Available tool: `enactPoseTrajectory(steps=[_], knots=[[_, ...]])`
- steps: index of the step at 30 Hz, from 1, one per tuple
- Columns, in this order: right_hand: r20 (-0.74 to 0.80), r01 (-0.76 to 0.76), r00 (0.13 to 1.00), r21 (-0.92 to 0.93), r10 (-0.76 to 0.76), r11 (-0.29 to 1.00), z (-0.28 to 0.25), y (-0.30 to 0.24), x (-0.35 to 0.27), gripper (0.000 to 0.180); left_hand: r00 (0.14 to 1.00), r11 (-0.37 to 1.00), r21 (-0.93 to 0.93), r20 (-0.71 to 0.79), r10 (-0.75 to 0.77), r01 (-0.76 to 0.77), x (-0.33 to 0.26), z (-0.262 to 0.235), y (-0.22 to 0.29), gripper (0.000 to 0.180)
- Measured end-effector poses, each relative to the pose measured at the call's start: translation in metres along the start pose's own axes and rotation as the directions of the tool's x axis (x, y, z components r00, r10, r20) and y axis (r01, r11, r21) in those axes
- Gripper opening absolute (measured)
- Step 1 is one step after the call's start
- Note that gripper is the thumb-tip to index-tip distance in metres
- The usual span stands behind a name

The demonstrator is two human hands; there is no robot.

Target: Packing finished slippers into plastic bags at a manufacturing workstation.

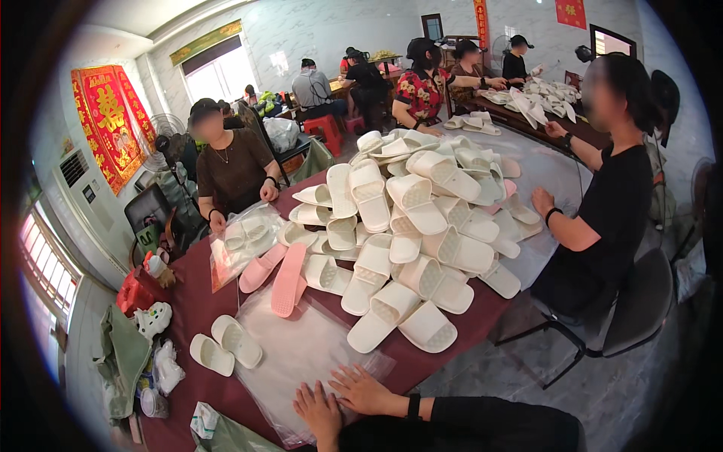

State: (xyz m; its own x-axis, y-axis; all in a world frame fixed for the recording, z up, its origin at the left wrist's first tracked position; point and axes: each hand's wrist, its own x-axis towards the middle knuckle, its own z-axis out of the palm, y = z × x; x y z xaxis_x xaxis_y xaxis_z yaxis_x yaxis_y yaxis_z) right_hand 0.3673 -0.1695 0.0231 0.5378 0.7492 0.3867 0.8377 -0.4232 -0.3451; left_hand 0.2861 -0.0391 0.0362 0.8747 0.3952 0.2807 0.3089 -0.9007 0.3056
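My left hand lies flat with its fingers apart on a stack of clear plastic bags at the near edge of the table. Close beside it, my right hand rests on the same bags, fingers spread, holding nothing. A pair of white slippers sits left of the bags. Beyond my hands rises a big pile of white slippers. Two pink slippers lie at the pile's left front, one reaching over the far end of the bags.
Across the table, a person in brown handles a bagged pair of slippers. Someone in black works at the right, before a grey chair. A white packet lies at the near left. More people work at tables behind.
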Motion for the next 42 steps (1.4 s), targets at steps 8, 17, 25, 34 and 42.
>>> enactPoseTrajectory(steps=[8,17,25,34,42], knots=[[0.023,-0.013,1.000,0.012,0.013,1.000,0.002,0.000,-0.001,0.050,0.971,0.955,0.260,-0.151,0.183,-0.139,0.007,-0.019,0.013,0.035],[-0.004,0.004,1.000,-0.001,-0.004,1.000,0.002,0.000,0.000,0.050,1.000,1.000,0.008,-0.016,-0.015,0.015,-0.002,0.006,-0.003,0.047],[-0.013,0.007,1.000,0.091,-0.006,0.996,0.003,0.005,-0.002,0.048,1.000,0.999,0.028,0.014,-0.028,0.028,-0.003,0.001,0.001,0.047],[-0.123,0.026,0.992,0.139,-0.008,0.990,-0.048,0.003,-0.018,0.042,1.000,1.000,0.029,-0.025,-0.003,0.004,0.000,-0.003,0.001,0.046],[-0.086,-0.069,0.994,-0.062,0.063,0.996,-0.104,0.036,-0.022,0.045,1.000,1.000,-0.012,-0.026,-0.002,0.002,0.001,-0.004,0.004,0.045]])
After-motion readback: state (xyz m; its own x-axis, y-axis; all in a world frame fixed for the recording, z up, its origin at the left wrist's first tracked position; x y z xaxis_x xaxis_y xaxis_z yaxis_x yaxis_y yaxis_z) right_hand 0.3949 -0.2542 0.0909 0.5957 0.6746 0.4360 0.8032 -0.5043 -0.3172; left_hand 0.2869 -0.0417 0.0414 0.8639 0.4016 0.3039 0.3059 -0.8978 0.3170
